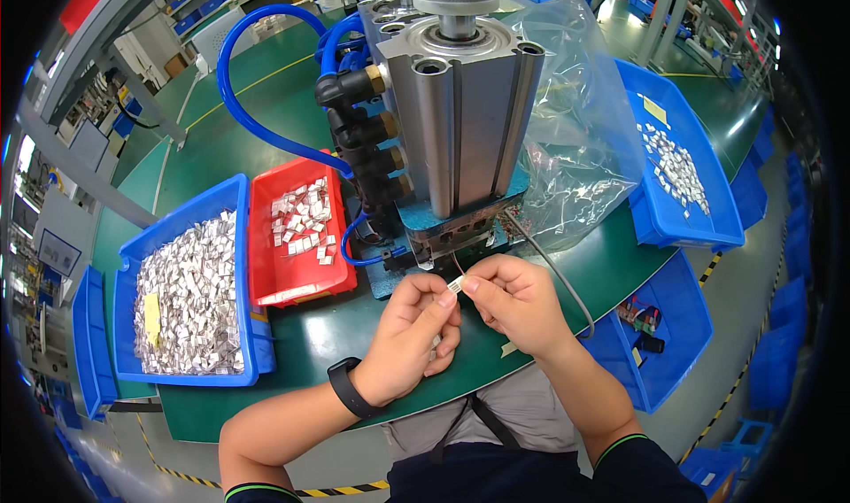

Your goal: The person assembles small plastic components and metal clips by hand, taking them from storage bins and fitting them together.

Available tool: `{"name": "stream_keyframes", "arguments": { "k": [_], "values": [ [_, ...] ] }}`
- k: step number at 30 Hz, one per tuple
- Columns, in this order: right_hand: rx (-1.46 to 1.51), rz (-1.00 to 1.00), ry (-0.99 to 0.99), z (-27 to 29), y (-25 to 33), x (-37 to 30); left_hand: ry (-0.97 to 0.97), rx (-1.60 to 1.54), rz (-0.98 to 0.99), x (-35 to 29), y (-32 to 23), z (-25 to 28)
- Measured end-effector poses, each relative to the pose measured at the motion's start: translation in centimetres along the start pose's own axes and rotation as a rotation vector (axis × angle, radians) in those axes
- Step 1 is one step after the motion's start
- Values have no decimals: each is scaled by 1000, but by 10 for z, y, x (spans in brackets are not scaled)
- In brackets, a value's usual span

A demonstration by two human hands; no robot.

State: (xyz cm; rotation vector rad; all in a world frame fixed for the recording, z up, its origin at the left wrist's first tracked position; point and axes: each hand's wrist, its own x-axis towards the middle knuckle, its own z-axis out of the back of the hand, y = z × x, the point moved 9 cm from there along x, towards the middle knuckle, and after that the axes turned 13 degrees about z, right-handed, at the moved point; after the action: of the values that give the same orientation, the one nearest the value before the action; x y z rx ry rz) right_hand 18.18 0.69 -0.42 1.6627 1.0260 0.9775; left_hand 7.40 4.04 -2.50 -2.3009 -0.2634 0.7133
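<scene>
In front of the press, my left hand [403,335] and my right hand [522,306] meet, both closed in a pinch. Between their fingertips is a small white connector [456,284], partly covered by the fingers, with a thin reddish wire [457,263] rising near it. The curled lower fingers of my left hand partly hide another small white piece [435,347]. Just beyond my hands stands the pneumatic press [460,122], a grey metal cylinder on a blue base.
To the left, a blue bin [257,348] and a red bin [305,289] hold many white pieces. A clear plastic bag [575,122] lies right of the press, beside a blue tray [651,224]. Blue air hoses [232,78] arch left; a grey cable [558,277] curves past my right hand.
</scene>
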Motion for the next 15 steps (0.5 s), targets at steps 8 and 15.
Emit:
{"name": "stream_keyframes", "arguments": {
  "k": [8, 15],
  "values": [
    [-44, 44, 43, -2, 1, 0, 9, 15, -28, -2, -2, -1],
    [122, -42, -10, -11, -7, 8, 34, 21, -21, -1, 0, -3]
  ]
}}
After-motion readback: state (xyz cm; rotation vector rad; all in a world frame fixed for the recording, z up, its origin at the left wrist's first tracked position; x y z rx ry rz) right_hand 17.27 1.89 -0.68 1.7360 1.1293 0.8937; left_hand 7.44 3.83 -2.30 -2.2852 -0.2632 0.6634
